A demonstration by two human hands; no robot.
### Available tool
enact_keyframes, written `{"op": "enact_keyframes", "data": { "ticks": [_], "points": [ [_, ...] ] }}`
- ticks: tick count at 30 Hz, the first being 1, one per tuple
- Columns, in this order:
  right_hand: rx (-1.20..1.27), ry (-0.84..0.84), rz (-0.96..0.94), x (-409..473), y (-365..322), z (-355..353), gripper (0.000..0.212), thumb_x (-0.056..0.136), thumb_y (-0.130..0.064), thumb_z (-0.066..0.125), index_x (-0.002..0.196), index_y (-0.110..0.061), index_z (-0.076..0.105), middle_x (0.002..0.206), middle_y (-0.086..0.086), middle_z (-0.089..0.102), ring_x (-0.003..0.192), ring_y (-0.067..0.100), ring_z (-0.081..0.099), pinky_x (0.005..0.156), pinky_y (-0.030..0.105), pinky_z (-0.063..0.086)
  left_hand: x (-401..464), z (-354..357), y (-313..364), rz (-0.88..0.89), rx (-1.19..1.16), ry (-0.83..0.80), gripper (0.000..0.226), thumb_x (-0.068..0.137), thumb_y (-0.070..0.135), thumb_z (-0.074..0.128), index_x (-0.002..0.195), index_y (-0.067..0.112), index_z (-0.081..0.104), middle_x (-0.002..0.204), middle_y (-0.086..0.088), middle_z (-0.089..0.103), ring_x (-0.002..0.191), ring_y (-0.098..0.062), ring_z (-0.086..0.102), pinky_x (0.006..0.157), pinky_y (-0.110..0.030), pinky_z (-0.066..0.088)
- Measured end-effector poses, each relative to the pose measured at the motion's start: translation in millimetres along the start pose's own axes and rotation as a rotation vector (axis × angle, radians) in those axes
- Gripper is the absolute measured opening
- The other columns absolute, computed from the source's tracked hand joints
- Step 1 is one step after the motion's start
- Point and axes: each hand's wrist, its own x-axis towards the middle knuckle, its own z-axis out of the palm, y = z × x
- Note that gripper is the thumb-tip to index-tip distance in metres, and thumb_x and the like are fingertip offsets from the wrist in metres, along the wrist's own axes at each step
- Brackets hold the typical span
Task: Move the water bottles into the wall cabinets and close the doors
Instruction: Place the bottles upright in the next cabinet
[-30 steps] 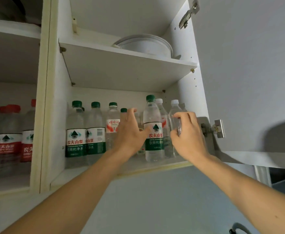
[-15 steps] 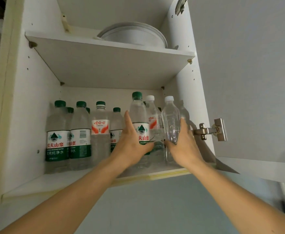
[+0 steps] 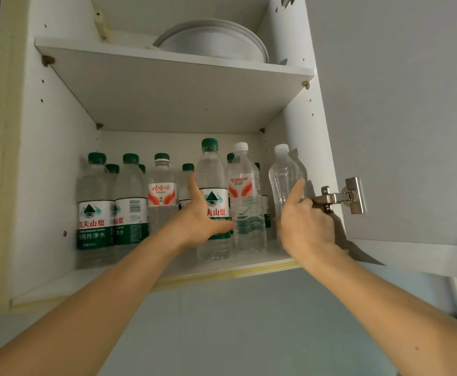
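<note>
Clear plastic bottles stand in rows on the lower shelf [image 3: 194, 267] at mid-frame, packed close, likely to leave room at the front edge. The left hand [image 3: 197, 223] cups the green-capped bottle [image 3: 213, 202] at centre, thumb raised on its left side and fingers spread across its label, seemingly steadying it upright. Right of centre, the right hand [image 3: 307, 226] rests against the unlabelled bottle [image 3: 284, 185] beside the cabinet wall, index finger straight up its side; whether the other fingers wrap it I cannot tell. The door [image 3: 411, 118] at upper right hangs open, its hinge [image 3: 341, 198] just beside that hand
</note>
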Motion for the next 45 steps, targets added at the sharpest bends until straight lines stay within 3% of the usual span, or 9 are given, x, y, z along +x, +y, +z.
{"op": "enact_keyframes", "data": {
  "ticks": [3,6,9,11,17,28,34,40,45],
  "points": [
    [-0.151,0.029,-0.012,-2.3,-1.2,-9.4,0.095,0.091,-0.021,0.064,0.156,0.006,-0.001,0.085,0.005,0.069,0.058,0.025,0.052,0.042,0.029,0.023,0.4,-3.7,-5.8,-0.014,0.028,0.004,0.133,0.085,0.030,0.079,0.147,0.032,-0.039,0.120,0.004,0.052,0.081,-0.001,0.053,0.061,-0.018,0.038],
    [-0.210,0.071,-0.046,-8.6,-0.8,-19.5,0.092,0.091,-0.026,0.066,0.156,0.003,0.008,0.094,0.008,0.068,0.061,0.026,0.057,0.043,0.027,0.021,0.8,-7.8,-10.7,-0.043,0.053,0.025,0.131,0.085,0.032,0.080,0.151,0.030,-0.034,0.131,-0.003,0.054,0.079,-0.002,0.051,0.061,-0.021,0.039],
    [-0.051,0.180,-0.239,-16.5,-6.3,-29.7,0.066,0.091,-0.025,0.065,0.147,-0.006,0.035,0.113,0.012,0.062,0.083,0.028,0.067,0.051,0.030,0.037,2.9,-16.5,-14.4,-0.089,0.075,0.022,0.114,0.083,0.030,0.082,0.158,0.025,-0.004,0.109,0.007,0.054,0.081,-0.003,0.053,0.061,-0.021,0.042],
    [0.196,0.131,-0.338,-18.1,-16.0,-32.5,0.054,0.094,-0.027,0.064,0.142,-0.013,0.042,0.122,0.008,0.056,0.095,0.026,0.065,0.064,0.033,0.052,4.0,-24.3,-15.1,-0.077,0.126,0.019,0.101,0.079,0.025,0.085,0.153,0.023,0.016,0.119,0.002,0.060,0.091,-0.007,0.058,0.076,-0.029,0.053],
    [0.722,-0.240,-0.071,-16.4,-44.8,-24.2,0.078,0.093,-0.035,0.068,0.154,-0.021,0.021,0.140,0.011,0.050,0.120,0.032,0.057,0.099,0.047,0.050,11.8,-48.8,2.8,0.142,0.276,0.221,0.143,0.064,0.048,0.091,0.157,0.034,-0.017,0.160,-0.012,0.032,0.142,-0.032,0.037,0.114,-0.055,0.036],
    [0.835,-0.277,-0.079,-16.8,-40.2,-15.5,0.080,0.090,-0.030,0.075,0.154,-0.024,0.026,0.134,0.001,0.064,0.118,0.026,0.063,0.102,0.047,0.050,51.4,-69.7,1.6,0.240,0.739,0.134,0.109,0.064,0.061,0.084,0.154,0.045,0.024,0.151,-0.005,0.038,0.139,-0.028,0.025,0.114,-0.050,0.022],
    [0.850,-0.256,-0.097,-16.9,-38.5,-10.8,0.078,0.091,-0.031,0.074,0.153,-0.026,0.028,0.135,-0.001,0.063,0.120,0.025,0.062,0.103,0.045,0.049,65.6,-65.9,-19.4,0.237,0.813,0.159,0.108,0.066,0.069,0.077,0.155,0.042,0.021,0.154,-0.010,0.034,0.146,-0.030,0.019,0.121,-0.053,-0.002],
    [0.870,-0.255,-0.096,-15.1,-37.4,-7.3,0.076,0.090,-0.029,0.076,0.151,-0.028,0.031,0.130,-0.004,0.066,0.112,0.021,0.066,0.095,0.038,0.050,68.7,-54.9,-29.4,0.231,0.847,0.207,0.104,0.074,0.070,0.072,0.157,0.041,0.017,0.159,-0.009,0.026,0.148,-0.032,0.015,0.121,-0.053,0.010],
    [0.888,-0.316,-0.100,-10.8,-36.6,-8.4,0.075,0.089,-0.029,0.076,0.150,-0.029,0.033,0.128,-0.005,0.066,0.099,0.012,0.062,0.086,0.026,0.044,60.6,-46.1,-46.4,0.349,0.827,0.334,0.093,0.083,0.067,0.064,0.158,0.036,0.018,0.159,-0.012,0.025,0.148,-0.030,0.012,0.122,-0.051,0.001]
  ]
}}
